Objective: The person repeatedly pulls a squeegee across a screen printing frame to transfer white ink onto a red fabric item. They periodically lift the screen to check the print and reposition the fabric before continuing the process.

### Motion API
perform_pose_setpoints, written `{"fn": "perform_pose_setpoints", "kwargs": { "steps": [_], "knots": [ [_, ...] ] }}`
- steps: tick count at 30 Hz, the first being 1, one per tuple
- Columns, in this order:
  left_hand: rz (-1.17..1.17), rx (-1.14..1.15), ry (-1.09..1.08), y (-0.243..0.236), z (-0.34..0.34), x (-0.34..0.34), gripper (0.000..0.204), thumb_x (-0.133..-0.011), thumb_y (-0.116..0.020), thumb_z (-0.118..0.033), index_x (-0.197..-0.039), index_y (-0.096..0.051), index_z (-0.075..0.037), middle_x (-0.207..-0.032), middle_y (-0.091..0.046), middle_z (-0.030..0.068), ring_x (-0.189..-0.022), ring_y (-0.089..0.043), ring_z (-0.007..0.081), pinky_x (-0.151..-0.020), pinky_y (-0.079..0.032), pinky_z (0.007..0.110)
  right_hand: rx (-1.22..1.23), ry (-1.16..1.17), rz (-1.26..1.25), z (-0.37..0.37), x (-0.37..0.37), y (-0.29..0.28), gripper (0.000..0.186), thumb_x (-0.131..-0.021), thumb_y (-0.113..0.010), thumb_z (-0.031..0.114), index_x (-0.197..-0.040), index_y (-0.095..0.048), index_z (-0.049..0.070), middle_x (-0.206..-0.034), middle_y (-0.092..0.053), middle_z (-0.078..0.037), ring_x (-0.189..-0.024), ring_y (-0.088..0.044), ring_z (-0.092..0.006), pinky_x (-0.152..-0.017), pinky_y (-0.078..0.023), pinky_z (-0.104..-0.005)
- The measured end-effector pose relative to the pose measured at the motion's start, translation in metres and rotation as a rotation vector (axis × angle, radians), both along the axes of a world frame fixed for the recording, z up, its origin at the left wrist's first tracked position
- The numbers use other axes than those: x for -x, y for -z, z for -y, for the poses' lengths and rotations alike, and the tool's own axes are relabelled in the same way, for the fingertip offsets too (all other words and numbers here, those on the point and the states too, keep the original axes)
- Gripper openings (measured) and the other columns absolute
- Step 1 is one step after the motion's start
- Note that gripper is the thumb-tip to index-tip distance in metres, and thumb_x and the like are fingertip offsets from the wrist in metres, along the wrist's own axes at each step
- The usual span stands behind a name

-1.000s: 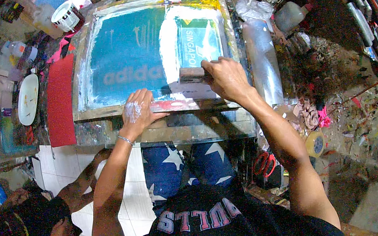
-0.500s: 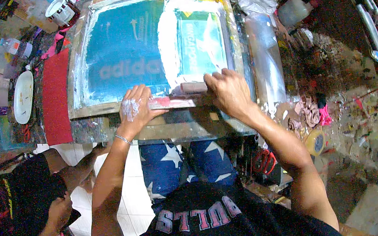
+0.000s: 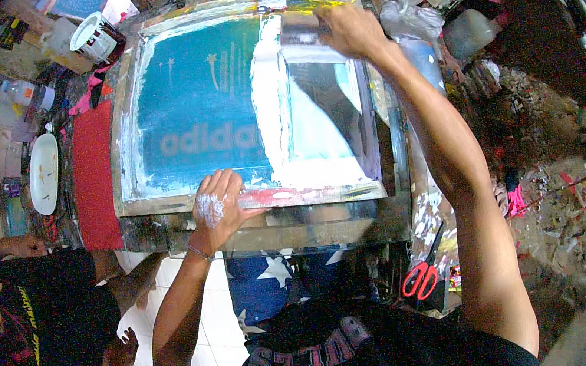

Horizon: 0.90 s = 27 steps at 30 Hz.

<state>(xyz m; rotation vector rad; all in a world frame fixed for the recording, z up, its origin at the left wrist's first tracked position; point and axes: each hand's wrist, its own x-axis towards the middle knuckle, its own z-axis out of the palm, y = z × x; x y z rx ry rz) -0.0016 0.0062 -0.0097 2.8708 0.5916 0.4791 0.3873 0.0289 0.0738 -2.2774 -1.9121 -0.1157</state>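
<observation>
A wooden-framed printing screen lies on the bench. It has a large teal mesh area on the left and a smaller stencil window to the right, both bordered with white. My left hand, smeared white on its back, grips the frame's near edge, fingers on top and thumb at the front. At the far right of the screen, beyond the smaller window, my right hand is closed on a squeegee. The fingers partly cover the squeegee, and my right forearm shades the window.
A red sheet and a white oval dish lie to the left. A paint tub stands far left, plastic bottles far right. Red-handled scissors are near my right arm. Another person's hand is at the lower left.
My right hand has moved from the screen's near edge to its far edge with the squeegee. My left hand stays on the near edge. The view has shifted slightly.
</observation>
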Motion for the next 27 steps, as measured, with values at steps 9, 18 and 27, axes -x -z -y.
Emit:
{"fn": "perform_pose_setpoints", "kwargs": {
  "steps": [9,18,27],
  "knots": [
    [-0.059,0.044,-0.012,0.0,0.001,0.002,0.061,-0.06,-0.085,-0.047,-0.09,-0.057,-0.002,-0.095,-0.059,0.0155,-0.092,-0.058,0.0329,-0.082,-0.047,0.043,0.045,-0.018,0.092,0.009,0.02,0.026,0.026,-0.082,-0.067,0.026,-0.101,-0.063,0.008,-0.091,-0.069,-0.022,-0.088,-0.068,-0.041,-0.075,-0.054,-0.0534],
    [0.044,0.033,-0.02,0.002,0.003,-0.003,0.06,-0.057,-0.088,-0.048,-0.082,-0.054,-0.005,-0.084,-0.055,0.0116,-0.082,-0.056,0.0316,-0.072,-0.045,0.042,0.016,-0.087,0.024,0.16,0.131,0.021,0.018,-0.087,-0.058,0.016,-0.103,-0.064,0.012,-0.081,-0.069,-0.012,-0.08,-0.067,-0.0326,-0.068,-0.055,-0.0448],
    [0.069,0.044,-0.012,-0.046,0.0,-0.009,0.057,-0.056,-0.09,-0.044,-0.078,-0.056,-0.003,-0.079,-0.057,0.0145,-0.077,-0.058,0.0345,-0.069,-0.047,0.044,-0.29,-0.046,0.23,0.184,0.145,-0.013,0.041,-0.078,-0.07,0.037,-0.102,-0.06,0.005,-0.09,-0.064,-0.014,-0.092,-0.061,-0.0338,-0.089,-0.042,-0.0533]
  ]
}}
